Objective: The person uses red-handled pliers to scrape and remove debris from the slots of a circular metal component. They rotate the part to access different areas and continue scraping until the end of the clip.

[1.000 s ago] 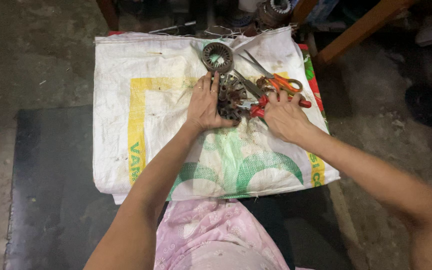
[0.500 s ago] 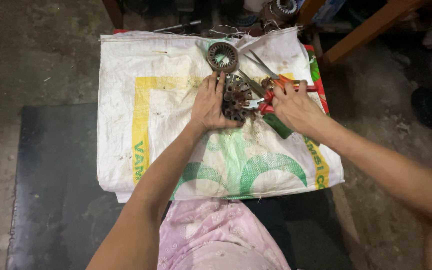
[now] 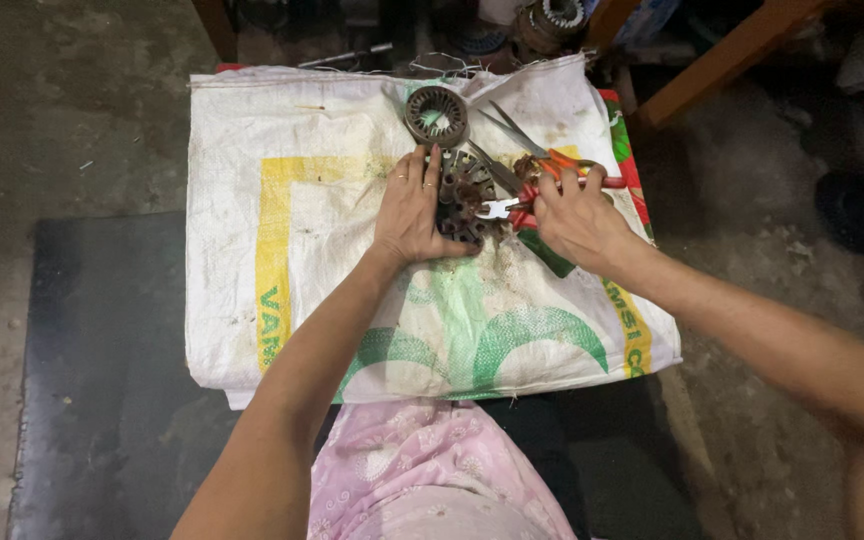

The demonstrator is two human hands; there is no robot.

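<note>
From the head view, the left hand (image 3: pixel 410 212) lies flat with fingers spread, pressing on a rusty slotted motor core (image 3: pixel 464 196) that sits near the far middle of a white woven sack (image 3: pixel 292 250) spread out as a work surface. The right hand (image 3: pixel 574 215) is clenched around the red handles of pliers (image 3: pixel 508 208), whose metal tip touches the core's right side. Just beyond lie a ring-shaped core (image 3: pixel 436 116) and orange-handled scissors (image 3: pixel 542 150), all on the sack.

We see one package: a flattened white woven sack (image 3: pixel 332 250) spread over the dark mat (image 3: pixel 102 350). Yellow and green print marks it.
</note>
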